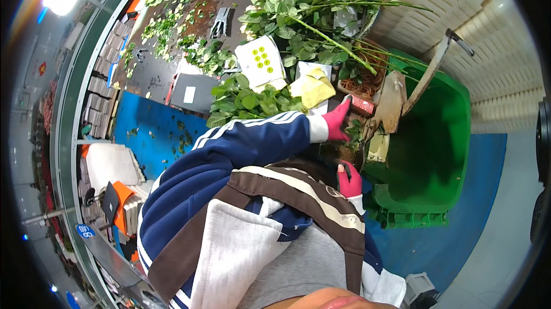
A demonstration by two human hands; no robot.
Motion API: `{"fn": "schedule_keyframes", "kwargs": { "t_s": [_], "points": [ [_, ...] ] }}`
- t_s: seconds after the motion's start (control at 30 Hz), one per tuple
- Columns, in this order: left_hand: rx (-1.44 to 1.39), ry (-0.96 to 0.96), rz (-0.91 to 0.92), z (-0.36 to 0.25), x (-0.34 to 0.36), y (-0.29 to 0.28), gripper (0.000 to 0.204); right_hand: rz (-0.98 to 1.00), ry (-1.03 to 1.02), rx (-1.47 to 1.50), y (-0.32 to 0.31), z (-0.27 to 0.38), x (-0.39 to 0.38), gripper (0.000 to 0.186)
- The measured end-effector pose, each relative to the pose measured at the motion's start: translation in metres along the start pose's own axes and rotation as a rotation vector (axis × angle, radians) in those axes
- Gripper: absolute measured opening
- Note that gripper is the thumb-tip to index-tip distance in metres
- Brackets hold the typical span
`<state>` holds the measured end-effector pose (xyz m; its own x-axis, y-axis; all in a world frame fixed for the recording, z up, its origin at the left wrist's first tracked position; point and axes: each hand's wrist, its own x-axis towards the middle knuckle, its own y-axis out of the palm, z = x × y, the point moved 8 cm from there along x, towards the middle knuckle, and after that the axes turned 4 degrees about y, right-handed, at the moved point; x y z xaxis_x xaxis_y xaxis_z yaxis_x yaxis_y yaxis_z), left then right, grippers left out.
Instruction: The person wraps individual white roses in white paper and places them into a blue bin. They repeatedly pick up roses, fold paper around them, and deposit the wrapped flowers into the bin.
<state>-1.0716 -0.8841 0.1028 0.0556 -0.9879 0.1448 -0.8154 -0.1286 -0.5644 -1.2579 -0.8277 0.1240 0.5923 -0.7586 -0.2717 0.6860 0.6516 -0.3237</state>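
Note:
My left hand (337,121), in a pink glove, reaches out at the table's edge with thumb and fingers apart. No item shows between them. A red box (362,104) is just beyond its fingertips, below a heap of thin brown bands (365,78). Closer to my body, my right hand (350,181), also pink-gloved, is curled with the thumb up. Something dark lies at its fingers, too blurred to name. Some small green leaves (354,131) lie between the two hands. A bunch of leafy stems (252,99) rests under my left forearm.
An open green bin (464,137) stands at the right, with a worn wooden lever (427,79) at its rim. Long leafy stems (298,28), yellow paper (314,88), a white sheet with round stickers (261,59) and a grey clamp (221,22) lie on the table. White crates (488,28) are stacked behind.

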Motion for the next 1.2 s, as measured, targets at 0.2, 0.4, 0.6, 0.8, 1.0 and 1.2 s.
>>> {"fn": "schedule_keyframes", "kwargs": {
  "t_s": [0.2, 0.4, 0.6, 0.8, 1.0, 1.2],
  "points": [
    [0.068, -0.35, -0.943, 0.194, -0.07, -0.207, 0.079, 0.029, -0.04, 0.137, 0.023, 0.03, 0.055, 0.025],
    [0.307, -0.927, -0.559, 0.313, -0.101, -0.297, 0.111, 0.222, -0.157, -0.013, 0.12, 0.07, 0.143, 0.029],
    [-0.734, -0.735, -0.369, 0.323, -0.123, -0.269, 0.049, -0.009, -0.377, -0.001, 0.228, 0.159, 0.218, 0.022],
    [-1.125, -0.469, -0.433, 0.242, -0.159, -0.29, 0.036, -0.306, -0.621, -0.503, 0.299, 0.231, 0.228, 0.031],
    [-1.293, -0.242, -0.408, 0.22, -0.153, -0.306, 0.036, -0.25, -0.587, -0.542, 0.321, 0.249, 0.227, 0.031],
    [-1.167, -0.18, -0.413, 0.201, -0.139, -0.315, 0.024, -0.244, -0.464, -0.359, 0.306, 0.26, 0.227, 0.026]
  ]
}}
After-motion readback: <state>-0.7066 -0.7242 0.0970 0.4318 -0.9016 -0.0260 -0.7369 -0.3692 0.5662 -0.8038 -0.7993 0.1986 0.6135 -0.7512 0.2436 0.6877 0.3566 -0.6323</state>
